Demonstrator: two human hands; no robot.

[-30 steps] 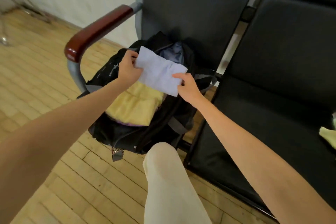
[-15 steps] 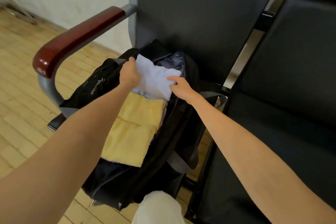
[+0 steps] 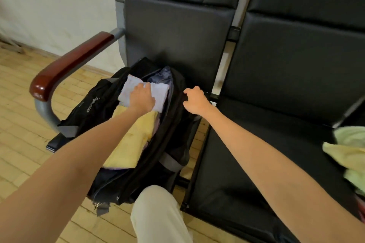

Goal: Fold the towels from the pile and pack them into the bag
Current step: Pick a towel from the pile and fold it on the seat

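Black bag (image 3: 102, 102) open on seat; folded white towel (image 3: 160, 92) atop yellow towel (image 3: 134, 140) inside. Unfolded pile (image 3: 349, 152) on neighbouring seat.

Left hand (image 3: 142, 97) flat, right hand (image 3: 196, 100) loosely curled.

One head-worn view looks forward and steeply down from close above the black bag (image 3: 126, 140), which sits on the bench (image 3: 246, 163) seat left of centre.

light: soft, even, indoor | shadows: faint | focus: slightly soft | edges: wide-angle bowing
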